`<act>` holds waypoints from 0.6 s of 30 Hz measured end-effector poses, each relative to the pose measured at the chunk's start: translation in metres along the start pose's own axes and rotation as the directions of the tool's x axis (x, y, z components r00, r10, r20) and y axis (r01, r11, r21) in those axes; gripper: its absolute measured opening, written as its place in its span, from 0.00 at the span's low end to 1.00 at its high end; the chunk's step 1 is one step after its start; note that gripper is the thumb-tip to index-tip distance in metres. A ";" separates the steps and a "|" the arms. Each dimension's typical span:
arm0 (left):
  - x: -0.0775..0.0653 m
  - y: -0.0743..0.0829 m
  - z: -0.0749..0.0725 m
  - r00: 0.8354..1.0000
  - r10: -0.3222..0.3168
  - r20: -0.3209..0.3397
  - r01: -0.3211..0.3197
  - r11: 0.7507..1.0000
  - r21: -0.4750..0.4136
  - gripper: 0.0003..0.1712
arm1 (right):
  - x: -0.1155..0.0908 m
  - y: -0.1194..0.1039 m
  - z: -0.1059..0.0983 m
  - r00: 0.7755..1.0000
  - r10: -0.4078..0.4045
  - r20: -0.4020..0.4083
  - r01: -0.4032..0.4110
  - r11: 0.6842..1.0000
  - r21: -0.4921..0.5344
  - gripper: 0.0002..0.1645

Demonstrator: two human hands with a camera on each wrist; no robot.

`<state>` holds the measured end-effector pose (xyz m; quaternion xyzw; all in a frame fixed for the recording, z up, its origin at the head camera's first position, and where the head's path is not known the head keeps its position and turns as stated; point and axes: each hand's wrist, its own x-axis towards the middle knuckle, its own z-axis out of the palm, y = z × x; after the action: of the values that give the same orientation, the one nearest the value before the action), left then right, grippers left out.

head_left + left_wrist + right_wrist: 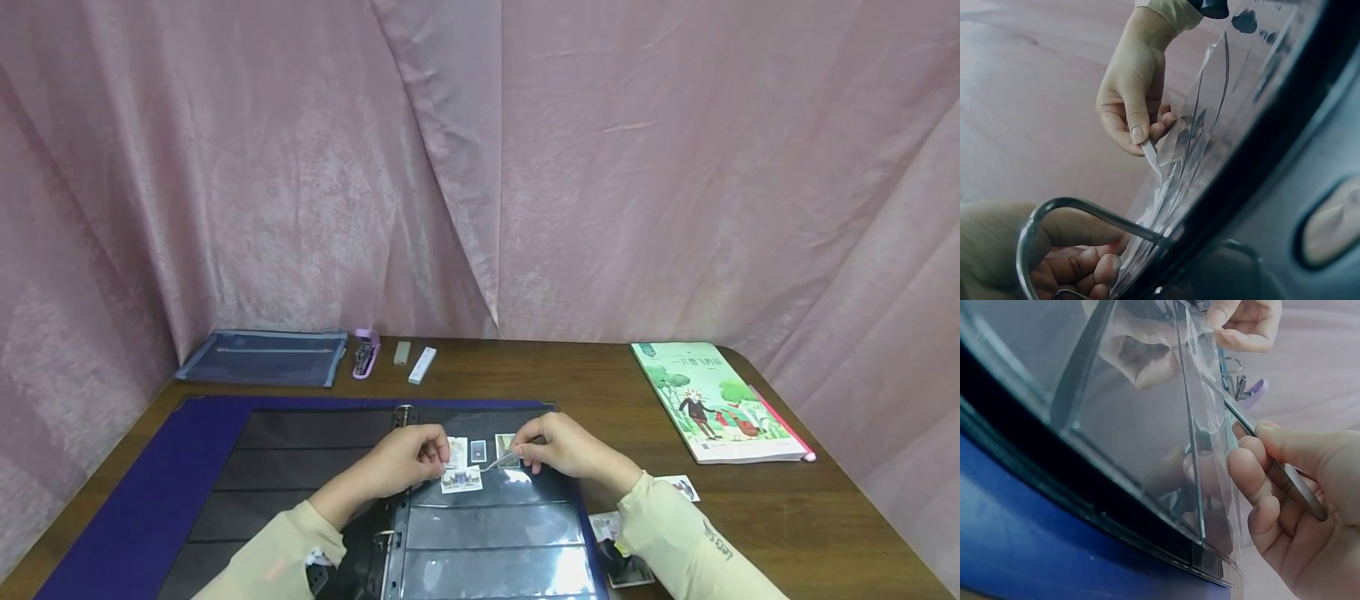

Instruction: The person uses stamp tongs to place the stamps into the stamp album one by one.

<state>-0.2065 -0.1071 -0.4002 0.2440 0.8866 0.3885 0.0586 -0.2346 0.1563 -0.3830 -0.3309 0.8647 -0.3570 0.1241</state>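
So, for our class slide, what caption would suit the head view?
Over an open blue binder, the right hand holds tweezers beside a small picture card, the left hand close by.

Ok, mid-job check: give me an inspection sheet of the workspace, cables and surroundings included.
Surface: brown wooden table, with an open blue album on it.
Job's things: tweezers, tip by a small picture card at the album's clear pocket page.
Clutter: mesh pouch, purple stapler, greenish block, white block, green-covered book, loose card near the right sleeve.
Hands: left hand appears to pinch the pocket page; right hand holds the tweezers.
Cables: nothing seen.
Surroundings: pink curtain behind the table.
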 end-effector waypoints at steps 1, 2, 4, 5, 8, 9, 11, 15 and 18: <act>0.000 0.000 0.000 1.000 -0.001 0.000 0.001 1.000 -0.001 0.08 | 0.000 -0.001 0.000 1.000 -0.001 0.005 0.001 1.000 -0.003 0.08; 0.000 0.000 0.000 1.000 0.000 0.000 0.000 1.000 0.000 0.08 | 0.000 -0.001 0.000 1.000 -0.002 0.010 0.002 1.000 -0.006 0.08; 0.000 0.000 0.000 1.000 -0.003 0.001 0.003 1.000 -0.002 0.08 | 0.000 -0.002 -0.001 1.000 0.000 0.019 0.000 1.000 -0.012 0.08; 0.000 0.000 0.000 1.000 -0.003 0.002 0.003 1.000 -0.003 0.08 | 0.001 -0.002 -0.001 1.000 0.001 0.024 -0.001 1.000 -0.013 0.08; 0.000 0.000 0.000 1.000 0.001 0.003 -0.001 1.000 -0.005 0.08 | 0.002 -0.003 -0.002 0.999 0.008 0.046 -0.007 1.000 -0.015 0.08; 0.000 0.000 0.000 1.000 0.001 0.003 -0.001 1.000 -0.006 0.08 | 0.003 -0.003 -0.002 0.998 0.012 0.054 -0.012 1.000 -0.012 0.08; 0.000 -0.001 0.000 1.000 0.008 0.004 -0.008 1.000 -0.007 0.08 | 0.004 -0.003 -0.002 0.997 0.018 0.071 -0.017 1.000 -0.011 0.08; 0.001 -0.002 0.000 1.000 0.021 0.005 -0.021 1.000 -0.006 0.09 | 0.005 -0.004 -0.004 0.995 0.024 0.098 -0.022 1.000 -0.017 0.07; 0.001 -0.002 0.000 0.999 0.033 0.005 -0.033 0.999 -0.004 0.09 | 0.006 -0.005 -0.006 0.994 0.030 0.108 -0.027 0.999 -0.025 0.07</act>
<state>-0.2079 -0.1078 -0.4020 0.2593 0.8815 0.3907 0.0549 -0.2394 0.1528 -0.3749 -0.3388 0.8654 -0.3266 0.1719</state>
